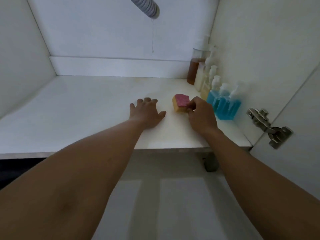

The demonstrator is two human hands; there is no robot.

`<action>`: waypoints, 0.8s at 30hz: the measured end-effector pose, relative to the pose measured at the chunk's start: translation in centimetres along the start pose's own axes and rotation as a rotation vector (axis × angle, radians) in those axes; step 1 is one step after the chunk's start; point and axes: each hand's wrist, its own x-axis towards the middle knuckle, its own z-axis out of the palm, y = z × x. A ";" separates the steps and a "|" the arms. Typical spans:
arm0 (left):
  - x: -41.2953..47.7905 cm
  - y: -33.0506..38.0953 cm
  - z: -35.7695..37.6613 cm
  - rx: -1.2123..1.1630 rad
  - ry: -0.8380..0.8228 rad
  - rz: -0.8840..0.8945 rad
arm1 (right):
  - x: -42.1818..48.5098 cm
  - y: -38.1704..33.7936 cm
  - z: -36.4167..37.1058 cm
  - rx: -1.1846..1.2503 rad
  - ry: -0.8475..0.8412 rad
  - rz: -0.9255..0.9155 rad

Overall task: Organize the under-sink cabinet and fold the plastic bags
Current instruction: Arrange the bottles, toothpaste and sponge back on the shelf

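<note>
With the left hand (147, 112) spread flat on the cabinet floor (78, 110) and the right hand (200, 112) pinching the sponge (181, 104) just beside the pump bottles (223, 103), a careless sideways sweep could likely topple that tightly packed row.

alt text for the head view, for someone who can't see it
A person's right-hand grip pinches a pink-topped yellow sponge on the white cabinet floor, while the left-hand grip rests open beside it. A row of pump bottles lines the right wall, and a ribbed drain hose hangs above.
</note>
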 end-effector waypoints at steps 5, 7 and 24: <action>4.0 -1.2 2.0 0.018 -0.108 -0.083 | 6.9 0.5 4.3 -0.060 0.092 -0.047; 4.3 -1.1 2.5 0.040 -0.119 -0.087 | 9.9 1.0 5.6 -0.089 0.133 -0.020; 4.1 -1.2 2.6 0.063 -0.122 -0.098 | 20.0 2.2 10.2 -0.288 0.036 0.190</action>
